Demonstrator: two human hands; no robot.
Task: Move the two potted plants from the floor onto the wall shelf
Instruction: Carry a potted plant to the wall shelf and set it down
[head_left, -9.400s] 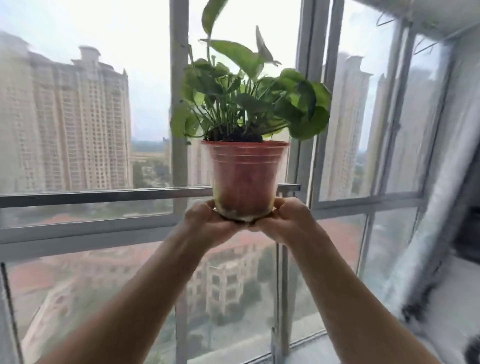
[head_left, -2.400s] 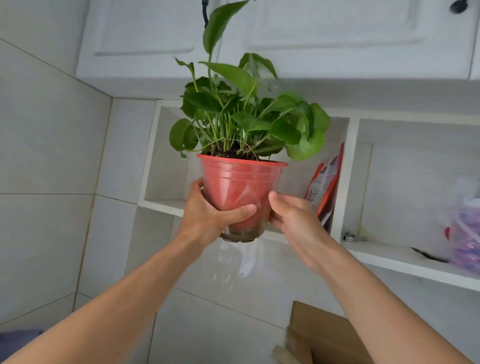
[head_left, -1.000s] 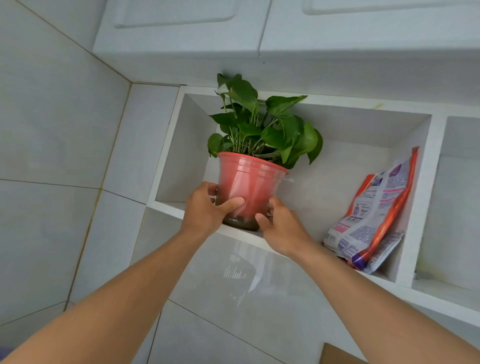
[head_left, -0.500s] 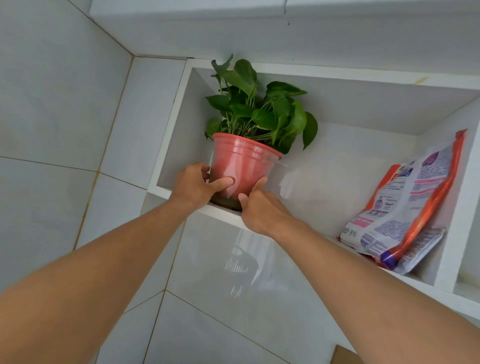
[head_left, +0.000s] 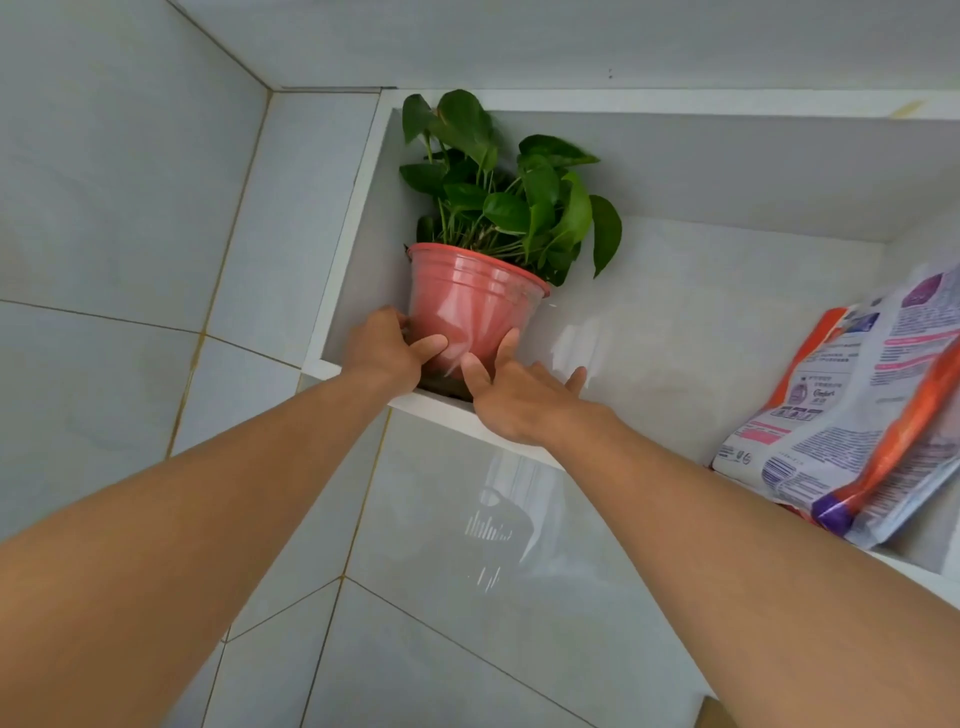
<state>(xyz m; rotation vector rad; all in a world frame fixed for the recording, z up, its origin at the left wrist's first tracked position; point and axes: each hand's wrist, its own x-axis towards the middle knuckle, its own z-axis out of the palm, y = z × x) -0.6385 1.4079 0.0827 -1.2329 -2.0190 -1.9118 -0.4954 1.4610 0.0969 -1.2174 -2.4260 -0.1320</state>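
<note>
A green leafy plant in a red plastic pot (head_left: 470, 306) stands on the white wall shelf (head_left: 447, 410), at the left end of its compartment against the side wall. My left hand (head_left: 387, 351) is wrapped around the pot's lower left side, thumb across the front. My right hand (head_left: 511, 395) lies at the pot's lower right with its fingers spread; only the thumb and forefinger touch the pot. No other potted plant is in view.
An orange, white and purple bag (head_left: 852, 415) leans at the right end of the same compartment. White cabinets hang above the shelf, and tiled walls (head_left: 130, 208) meet in a corner to the left. Bare shelf lies between pot and bag.
The pot has slid further left and deeper into the shelf compartment. My right hand has loosened, its fingers now spread off the pot. My view has moved closer and tilted up.
</note>
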